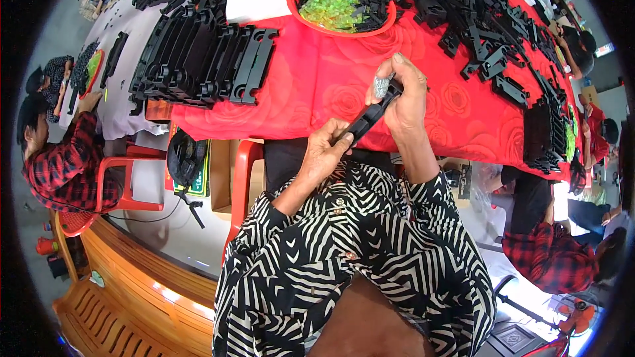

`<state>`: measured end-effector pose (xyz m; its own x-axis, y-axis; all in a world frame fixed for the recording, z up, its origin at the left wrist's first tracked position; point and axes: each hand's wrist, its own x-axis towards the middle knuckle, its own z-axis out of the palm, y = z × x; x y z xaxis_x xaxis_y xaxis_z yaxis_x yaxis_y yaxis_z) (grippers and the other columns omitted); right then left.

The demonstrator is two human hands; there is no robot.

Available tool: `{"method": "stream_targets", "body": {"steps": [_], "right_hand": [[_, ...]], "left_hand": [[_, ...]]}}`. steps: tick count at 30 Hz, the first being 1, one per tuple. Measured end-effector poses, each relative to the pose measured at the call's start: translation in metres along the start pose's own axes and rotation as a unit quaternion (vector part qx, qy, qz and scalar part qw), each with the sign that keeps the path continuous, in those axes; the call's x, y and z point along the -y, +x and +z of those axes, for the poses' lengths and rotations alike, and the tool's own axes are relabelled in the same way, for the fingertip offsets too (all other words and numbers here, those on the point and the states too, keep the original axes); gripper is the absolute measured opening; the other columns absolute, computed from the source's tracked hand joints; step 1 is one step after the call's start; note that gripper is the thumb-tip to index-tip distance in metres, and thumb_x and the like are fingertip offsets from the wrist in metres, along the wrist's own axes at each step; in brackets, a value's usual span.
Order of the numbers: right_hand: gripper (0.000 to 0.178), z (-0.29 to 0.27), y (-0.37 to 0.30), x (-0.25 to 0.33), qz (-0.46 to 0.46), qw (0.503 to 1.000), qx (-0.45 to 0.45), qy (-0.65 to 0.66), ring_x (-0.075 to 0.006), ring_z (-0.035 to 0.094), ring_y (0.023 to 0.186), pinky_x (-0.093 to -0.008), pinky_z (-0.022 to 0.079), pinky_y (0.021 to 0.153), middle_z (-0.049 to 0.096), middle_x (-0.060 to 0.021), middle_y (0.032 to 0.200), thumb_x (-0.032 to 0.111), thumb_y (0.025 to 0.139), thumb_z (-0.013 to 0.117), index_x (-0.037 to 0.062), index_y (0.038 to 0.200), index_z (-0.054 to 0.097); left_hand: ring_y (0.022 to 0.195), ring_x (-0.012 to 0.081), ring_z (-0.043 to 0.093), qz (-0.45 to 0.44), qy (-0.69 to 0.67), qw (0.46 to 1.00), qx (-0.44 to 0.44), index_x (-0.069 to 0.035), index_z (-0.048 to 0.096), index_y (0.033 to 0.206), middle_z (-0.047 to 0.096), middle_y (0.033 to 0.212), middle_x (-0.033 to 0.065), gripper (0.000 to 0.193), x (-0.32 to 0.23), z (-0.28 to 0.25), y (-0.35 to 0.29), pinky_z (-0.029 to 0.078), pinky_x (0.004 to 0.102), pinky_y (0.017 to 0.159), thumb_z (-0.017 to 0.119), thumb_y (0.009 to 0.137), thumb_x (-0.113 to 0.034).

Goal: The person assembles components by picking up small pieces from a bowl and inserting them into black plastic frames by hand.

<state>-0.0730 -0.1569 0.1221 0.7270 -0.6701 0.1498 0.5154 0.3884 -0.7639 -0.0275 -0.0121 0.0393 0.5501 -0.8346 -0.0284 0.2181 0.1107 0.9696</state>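
A long, narrow black plastic part [365,121] slants between my two hands, just in front of the table's near edge. My left hand [325,145] is closed on its lower end, the thumb lying along it. The upper end is gripped by my right hand [406,99], its fingers curled round it. A silvery, wrinkled wrapping [381,86] covers a digit of that hand. Beyond the hands stands a red bowl [293,12] with yellow-green translucent pieces [331,6] and small black pieces [372,8].
A red rose-patterned cloth [291,102] covers the table. Black parts stand in a neat row [198,59] at left; a loose heap [476,33] spreads at right. White cloth or paper [256,0] lies near the bowl. Other people sit at both sides, one in a checked shirt [73,165] at left.
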Motion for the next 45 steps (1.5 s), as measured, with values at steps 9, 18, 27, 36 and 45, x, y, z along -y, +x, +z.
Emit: {"method": "stream_targets", "body": {"steps": [9, 18, 27, 36, 45], "right_hand": [[0.027, 0.004, -0.006, -0.007, -0.016, 0.995, -0.095, -0.041, -0.0096, 0.049, 0.04, -0.0234, 0.044, 0.035, 0.052, -0.0039, 0.055, 0.019, 0.085, 0.051, 0.002, 0.066, 0.055], [0.024, 0.014, -0.012, -0.012, -0.013, 0.988, -0.122, -0.091, -0.0106, 0.049, 0.042, -0.0245, 0.045, 0.037, 0.051, -0.0035, 0.056, 0.017, 0.086, 0.049, 0.0017, 0.069, 0.054], [0.026, 0.021, -0.022, -0.014, -0.037, 0.983, -0.104, -0.145, -0.0086, 0.047, 0.041, -0.0216, 0.042, 0.037, 0.05, -0.0028, 0.055, 0.018, 0.087, 0.048, 0.0011, 0.068, 0.054], [0.025, 0.022, -0.027, -0.016, -0.068, 0.976, -0.098, -0.184, -0.0071, 0.046, 0.041, -0.0209, 0.041, 0.037, 0.05, -0.0022, 0.055, 0.016, 0.087, 0.048, 0.0008, 0.068, 0.053], [0.022, 0.025, -0.034, -0.018, -0.136, 0.949, -0.096, -0.27, -0.002, 0.041, 0.049, -0.0203, 0.033, 0.043, 0.05, 0.0013, 0.056, 0.009, 0.085, 0.052, -0.0003, 0.065, 0.051]], "left_hand": [[0.062, 0.0082, 0.051, -0.022, 0.009, 1.0, 0.001, 0.0, 0.052, 0.09, 0.058, 0.073, 0.0042, 0.007, 0.0, 0.002, -0.001, 0.043, 0.0209, 0.06, 0.047, 0.086, -0.003], [0.06, 0.0075, 0.052, -0.037, 0.028, 0.999, 0.019, 0.0, 0.055, 0.083, 0.056, 0.067, 0.0031, 0.017, -0.006, 0.0, 0.002, 0.045, 0.0209, 0.055, 0.047, 0.089, -0.013], [0.054, 0.0076, 0.049, -0.086, -0.036, 0.996, 0.006, -0.001, 0.054, 0.073, 0.054, 0.062, 0.0023, 0.023, -0.011, 0.006, -0.003, 0.041, 0.0208, 0.051, 0.05, 0.088, -0.018], [0.053, 0.0077, 0.048, -0.097, -0.026, 0.995, -0.004, -0.002, 0.055, 0.071, 0.053, 0.059, 0.0016, 0.026, -0.013, 0.007, -0.005, 0.039, 0.0206, 0.051, 0.052, 0.087, -0.022], [0.054, 0.0077, 0.047, -0.092, -0.02, 0.995, -0.006, -0.001, 0.056, 0.074, 0.053, 0.06, 0.0015, 0.024, -0.015, 0.012, -0.009, 0.039, 0.0209, 0.052, 0.052, 0.087, -0.022]]}}
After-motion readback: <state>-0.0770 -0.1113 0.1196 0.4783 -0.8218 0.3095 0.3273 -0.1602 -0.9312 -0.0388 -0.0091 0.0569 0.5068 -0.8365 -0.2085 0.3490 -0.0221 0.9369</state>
